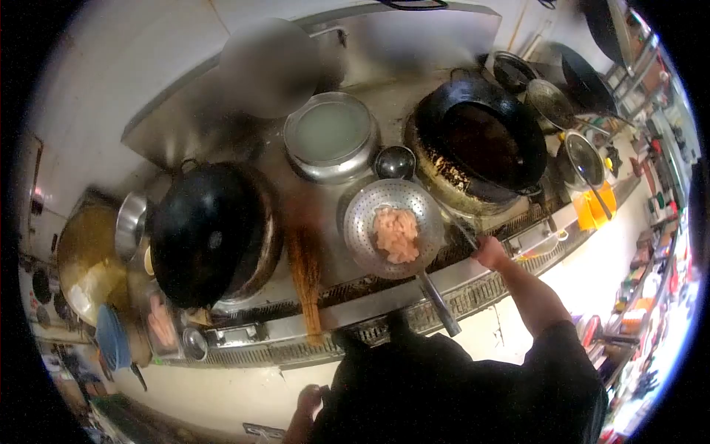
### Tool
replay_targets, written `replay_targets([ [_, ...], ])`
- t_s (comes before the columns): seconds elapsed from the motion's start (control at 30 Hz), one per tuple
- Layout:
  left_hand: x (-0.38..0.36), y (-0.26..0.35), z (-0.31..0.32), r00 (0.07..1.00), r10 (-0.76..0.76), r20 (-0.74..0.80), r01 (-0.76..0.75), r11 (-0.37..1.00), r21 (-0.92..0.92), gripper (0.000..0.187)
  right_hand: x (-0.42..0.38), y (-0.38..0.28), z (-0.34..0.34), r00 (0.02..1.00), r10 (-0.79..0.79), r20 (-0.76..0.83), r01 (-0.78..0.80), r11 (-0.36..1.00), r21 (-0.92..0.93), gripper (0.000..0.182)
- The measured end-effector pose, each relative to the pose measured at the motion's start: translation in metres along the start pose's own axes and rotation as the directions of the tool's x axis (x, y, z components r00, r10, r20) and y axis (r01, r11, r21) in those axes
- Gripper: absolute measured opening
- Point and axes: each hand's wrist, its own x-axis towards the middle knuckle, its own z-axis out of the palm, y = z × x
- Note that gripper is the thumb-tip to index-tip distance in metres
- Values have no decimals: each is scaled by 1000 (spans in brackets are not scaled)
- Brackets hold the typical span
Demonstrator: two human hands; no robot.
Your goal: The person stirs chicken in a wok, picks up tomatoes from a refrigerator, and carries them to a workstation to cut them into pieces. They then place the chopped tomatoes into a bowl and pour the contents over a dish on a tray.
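Ladle (395, 162) is clasped in the right hand (489, 253); left hand's (310, 399) state is unclear.

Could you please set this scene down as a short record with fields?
Right hand: closed on the handle of the ladle
Left hand: low in view; whether it holds anything is unclear
Strainer: holds pale pink pieces
Pot: behind the strainer, with cloudy liquid
Brush: between left wok and strainer
Right wok: dark inside, contents unclear
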Motion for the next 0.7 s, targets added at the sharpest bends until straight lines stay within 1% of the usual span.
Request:
replay_targets([
  [0.03,12,32,-26,993,100,-66,-99,995,5,21,-12,-15,-6,975,-57,-213,26,989,-146,30],
  [0.07,28,42,-31,994,105,35,-106,993,56,22,-21,-32,-15,960,-6,-280,-39,987,-154,27],
  [0.1,42,51,-37,986,106,132,-120,987,105,24,-27,-42,-22,961,-23,-277,-25,986,-166,27],
  [0.13,45,77,-46,989,-134,56,137,726,-674,29,-32,-51,-28,902,-77,-425,9,987,-160,27],
  [0.17,51,70,-36,956,-275,102,279,747,-603,29,-32,-56,-30,819,-126,-560,45,987,-156,28],
  [0.2,60,58,-30,975,-207,81,209,732,-648,27,-30,-60,-29,839,-44,-542,-32,991,-130,31],
  [0.23,64,47,-27,989,-137,56,137,712,-689,27,-28,-62,-30,841,-57,-538,-21,990,-138,31],
  [0.27,63,39,-24,988,-144,51,138,706,-695,27,-27,-64,-31,900,-81,-428,42,994,-100,33],
  [0.3,61,31,-21,975,-213,57,191,688,-700,27,-25,-67,-31,943,-110,-313,98,994,-54,35],
  [0.33,59,22,-20,958,-280,62,240,668,-705,27,-37,-95,-43,960,25,-280,-34,999,-28,35],
  [0.37,58,15,-22,937,-344,68,288,644,-709,28,-41,-104,-42,960,15,-281,-25,999,-33,35],
  [0.4,56,6,-25,950,-311,27,288,837,-465,33,-46,-113,-35,937,29,-348,-47,998,-41,32],
  [0.43,54,-7,-26,950,-312,22,285,835,-471,33,-51,-121,-27,910,43,-413,-70,996,-49,30],
  [0.47,49,-19,-26,911,-409,56,384,790,-478,35,-48,-128,-16,901,142,-409,-171,985,-35,28],
  [0.5,47,-30,-26,861,-500,91,477,735,-482,37,-45,-136,-12,901,134,-413,-165,985,-42,28],
  [0.53,41,5,-72,897,-436,78,442,870,-217,40,-45,-150,-10,901,75,-428,-85,996,-3,29],
  [0.57,41,-6,-76,898,-433,74,439,871,-220,40,-44,-166,-6,895,20,-446,-4,999,36,30],
  [0.6,41,-29,-71,897,-434,84,438,846,-305,38,-39,-187,-5,896,-12,-443,59,994,92,33],
  [0.63,39,-47,-71,896,-434,97,435,812,-388,37,-36,-214,-5,895,-12,-445,58,994,89,33],
  [0.67,38,-53,-85,898,-430,97,432,812,-392,37,-32,-245,-8,894,-59,-444,109,990,87,34],
  [0.7,40,-53,-104,942,-334,43,335,919,-208,34,-24,-270,-13,889,-108,-445,161,983,83,35],
])
